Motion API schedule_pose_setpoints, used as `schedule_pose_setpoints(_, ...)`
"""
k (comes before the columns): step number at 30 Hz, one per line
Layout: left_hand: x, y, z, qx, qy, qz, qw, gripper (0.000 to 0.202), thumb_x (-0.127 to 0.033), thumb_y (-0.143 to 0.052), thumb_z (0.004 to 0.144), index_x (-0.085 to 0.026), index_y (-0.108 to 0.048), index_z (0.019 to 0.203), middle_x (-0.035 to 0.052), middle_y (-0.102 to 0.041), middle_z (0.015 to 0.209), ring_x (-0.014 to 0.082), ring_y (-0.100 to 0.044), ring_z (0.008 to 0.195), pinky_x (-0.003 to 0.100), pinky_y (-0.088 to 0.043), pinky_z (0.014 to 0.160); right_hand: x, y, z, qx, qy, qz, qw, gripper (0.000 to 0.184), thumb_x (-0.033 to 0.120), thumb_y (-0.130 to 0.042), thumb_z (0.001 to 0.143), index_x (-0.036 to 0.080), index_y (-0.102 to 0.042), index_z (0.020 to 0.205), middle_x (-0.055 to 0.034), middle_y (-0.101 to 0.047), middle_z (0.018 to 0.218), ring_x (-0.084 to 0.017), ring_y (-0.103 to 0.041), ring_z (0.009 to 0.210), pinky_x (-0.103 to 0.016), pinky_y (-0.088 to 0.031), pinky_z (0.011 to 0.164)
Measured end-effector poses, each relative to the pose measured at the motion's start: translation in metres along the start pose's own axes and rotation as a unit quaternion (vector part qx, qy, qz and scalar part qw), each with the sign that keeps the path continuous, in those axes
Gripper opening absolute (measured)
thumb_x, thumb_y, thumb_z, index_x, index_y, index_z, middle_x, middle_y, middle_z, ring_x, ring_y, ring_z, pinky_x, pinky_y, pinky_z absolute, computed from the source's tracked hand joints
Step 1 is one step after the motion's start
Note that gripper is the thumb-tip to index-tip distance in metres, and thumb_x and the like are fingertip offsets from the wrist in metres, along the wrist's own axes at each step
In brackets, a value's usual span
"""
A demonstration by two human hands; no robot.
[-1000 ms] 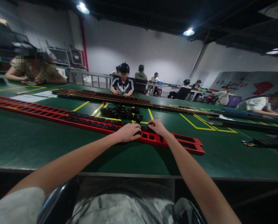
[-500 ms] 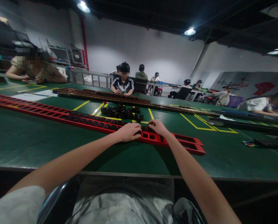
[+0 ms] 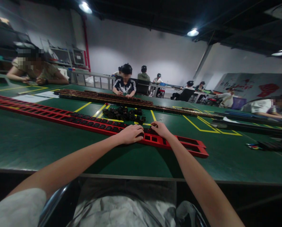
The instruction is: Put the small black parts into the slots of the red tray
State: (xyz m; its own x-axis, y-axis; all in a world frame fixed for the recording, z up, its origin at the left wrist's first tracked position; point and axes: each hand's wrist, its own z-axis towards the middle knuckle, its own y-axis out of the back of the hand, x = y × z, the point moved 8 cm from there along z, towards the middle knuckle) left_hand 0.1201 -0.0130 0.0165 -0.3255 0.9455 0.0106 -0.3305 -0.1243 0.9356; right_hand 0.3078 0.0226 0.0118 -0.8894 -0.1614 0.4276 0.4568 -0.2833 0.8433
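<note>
A long red rail (image 3: 60, 118) with rectangular slots runs across the green table (image 3: 36, 148) from the far left to its end at the right. Black socket parts fill its slots on the left, while the slots at the right end are bare. My left hand (image 3: 130, 133) rests curled on the rail, fingers closed over a black part I can barely see. Just to its right, my right hand (image 3: 160, 129) lies on the rail with its fingers bent down onto a slot. A heap of loose black socket parts (image 3: 123, 114) lies just beyond my hands.
More long dark rails (image 3: 103, 96) lie across the table further back and at the right (image 3: 252, 126). Several people sit around the tables, one opposite (image 3: 125, 83) and one at the far left (image 3: 34, 71). Yellow lines mark the table top.
</note>
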Motion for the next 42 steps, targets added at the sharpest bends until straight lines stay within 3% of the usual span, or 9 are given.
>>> schedule_pose_setpoints(11, 0.0, 0.0, 0.0, -0.002, -0.001, -0.004, 1.0, 0.029, -0.039, -0.051, 0.098, -0.02, -0.062, 0.116, 0.0072, -0.059, 0.131, 0.0235, -0.056, 0.12, 0.037, -0.045, 0.099, 0.001, 0.01, 0.0, -0.039, -0.014, 0.015, 0.999, 0.021, 0.017, -0.06, 0.089, 0.015, -0.069, 0.108, -0.0093, -0.073, 0.105, -0.018, -0.066, 0.092, -0.032, -0.05, 0.089)
schedule_pose_setpoints(16, 0.001, -0.002, 0.0, -0.005, 0.001, 0.012, 1.0, 0.029, -0.041, -0.05, 0.098, -0.02, -0.062, 0.116, 0.0064, -0.059, 0.131, 0.0235, -0.056, 0.119, 0.037, -0.046, 0.097, 0.025, 0.029, -0.003, -0.08, 0.049, -0.012, 0.995, 0.018, 0.02, -0.058, 0.09, 0.015, -0.071, 0.101, -0.01, -0.073, 0.099, -0.019, -0.064, 0.088, -0.031, -0.048, 0.084)
schedule_pose_setpoints(20, -0.001, -0.001, 0.001, -0.008, -0.005, 0.047, 0.999, 0.03, -0.043, -0.049, 0.098, -0.019, -0.062, 0.111, 0.0077, -0.061, 0.124, 0.0244, -0.058, 0.112, 0.037, -0.047, 0.093, 0.051, 0.023, -0.009, -0.02, 0.112, 0.011, 0.993, 0.02, 0.026, -0.055, 0.091, 0.015, -0.072, 0.095, -0.0054, -0.071, 0.083, -0.016, -0.06, 0.072, -0.026, -0.044, 0.069)
schedule_pose_setpoints(23, -0.002, 0.0, 0.001, -0.008, -0.006, 0.057, 0.998, 0.029, -0.042, -0.049, 0.098, -0.018, -0.062, 0.107, 0.008, -0.061, 0.119, 0.0245, -0.058, 0.109, 0.037, -0.047, 0.092, 0.065, 0.011, -0.013, 0.026, 0.141, 0.019, 0.989, 0.02, 0.026, -0.057, 0.089, 0.014, -0.072, 0.091, -0.0047, -0.07, 0.079, -0.014, -0.057, 0.069, -0.025, -0.042, 0.067)
schedule_pose_setpoints(34, 0.0, -0.003, 0.0, -0.009, -0.007, 0.06, 0.998, 0.027, -0.039, -0.051, 0.097, -0.017, -0.061, 0.11, 0.0086, -0.06, 0.121, 0.0246, -0.057, 0.111, 0.037, -0.047, 0.092, 0.076, 0.007, -0.02, 0.09, 0.136, 0.076, 0.984, 0.017, 0.025, -0.059, 0.084, 0.014, -0.072, 0.085, -0.004, -0.069, 0.081, -0.015, -0.058, 0.073, -0.025, -0.042, 0.069)
schedule_pose_setpoints(42, 0.002, -0.004, 0.0, -0.007, -0.001, 0.06, 0.998, 0.027, -0.038, -0.051, 0.097, -0.017, -0.061, 0.112, 0.009, -0.06, 0.124, 0.0244, -0.057, 0.112, 0.036, -0.046, 0.093, 0.087, -0.007, -0.025, 0.125, 0.162, 0.055, 0.977, 0.012, 0.018, -0.059, 0.081, 0.014, -0.07, 0.08, -0.0021, -0.065, 0.075, -0.013, -0.055, 0.068, -0.024, -0.04, 0.065)
